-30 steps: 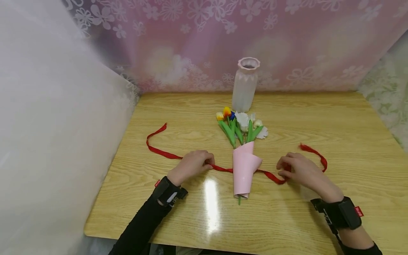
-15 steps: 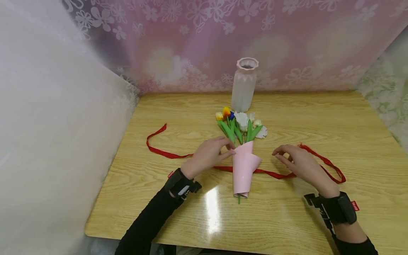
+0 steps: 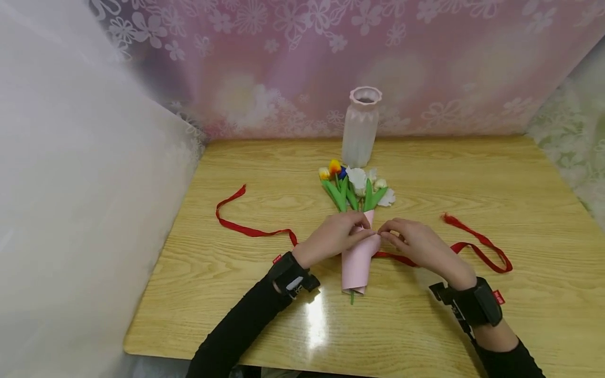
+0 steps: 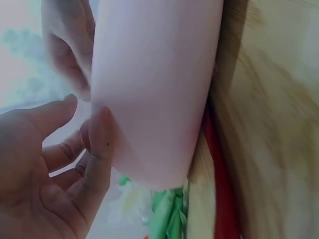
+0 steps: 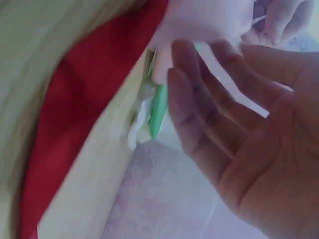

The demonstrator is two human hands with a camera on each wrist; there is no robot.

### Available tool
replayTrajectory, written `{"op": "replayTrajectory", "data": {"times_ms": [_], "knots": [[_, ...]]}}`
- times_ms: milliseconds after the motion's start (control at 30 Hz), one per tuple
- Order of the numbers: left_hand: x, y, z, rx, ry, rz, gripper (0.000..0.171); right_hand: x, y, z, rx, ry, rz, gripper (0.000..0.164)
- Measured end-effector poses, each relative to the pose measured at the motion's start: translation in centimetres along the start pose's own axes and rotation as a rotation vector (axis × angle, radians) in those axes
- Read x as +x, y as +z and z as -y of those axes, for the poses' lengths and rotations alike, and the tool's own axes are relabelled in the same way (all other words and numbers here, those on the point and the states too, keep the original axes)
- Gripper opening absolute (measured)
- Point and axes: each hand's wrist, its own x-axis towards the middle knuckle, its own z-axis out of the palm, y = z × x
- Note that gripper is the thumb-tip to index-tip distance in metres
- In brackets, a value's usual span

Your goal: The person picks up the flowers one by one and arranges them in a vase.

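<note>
L hand (image 3: 332, 239) being held loose-fingered, being rested on pink wrap (image 3: 355, 268) below, prob. to steady edge; R hand (image 3: 420, 244), also loose-fingered, being held alongside. Red ribbon (image 3: 252, 232) being overlain by wrap, ends being left outside hands, prob. for reach.

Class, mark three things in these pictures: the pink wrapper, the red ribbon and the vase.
Pink wrapper (image 3: 355, 269), head view: its lower front.
Red ribbon (image 5: 79, 92), right wrist view: its broad stretch.
Vase (image 3: 360, 134), head view: middle of its body.

Lying centrally as a pink-wrapped bouquet (image 3: 355, 269), pointing multicoloured flowers (image 3: 357, 181) far; crossing over a red ribbon (image 3: 250, 231) curling left and right.
</note>
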Motion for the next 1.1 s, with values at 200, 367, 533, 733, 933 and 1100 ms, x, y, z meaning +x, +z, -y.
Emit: {"op": "replayTrajectory", "data": {"times_ms": [200, 367, 533, 733, 933, 1100], "knots": [[-0.9, -0.6, 1.4, -0.069, -0.002, -0.030, 0.022, 0.6, 0.5, 1.2, 0.115, -0.025, -0.003, 0.008], [-1.8, -1.0, 2.5, -0.116, -0.054, -0.063, 0.032, 1.0, 0.7, 1.9, 0.128, -0.026, -0.033, 0.016], [-3.0, -2.0, 4.2, -0.122, -0.130, -0.122, 0.042, 1.2, 0.7, 2.0, 0.124, 0.021, -0.046, 0.026], [-5.3, -3.4, 6.3, -0.134, -0.233, -0.145, 0.053, 1.3, 1.3, 1.7, 0.085, -0.035, -0.018, 0.022], [-7.4, -4.4, 8.1, -0.049, -0.251, -0.027, 0.035, 1.3, 1.9, 1.8, 0.048, -0.050, 0.020, 0.019], [-8.6, -5.1, 8.9, -0.028, -0.245, 0.034, 0.021, 1.3, 2.2, 1.9, 0.040, -0.064, 0.014, 0.017]]}}
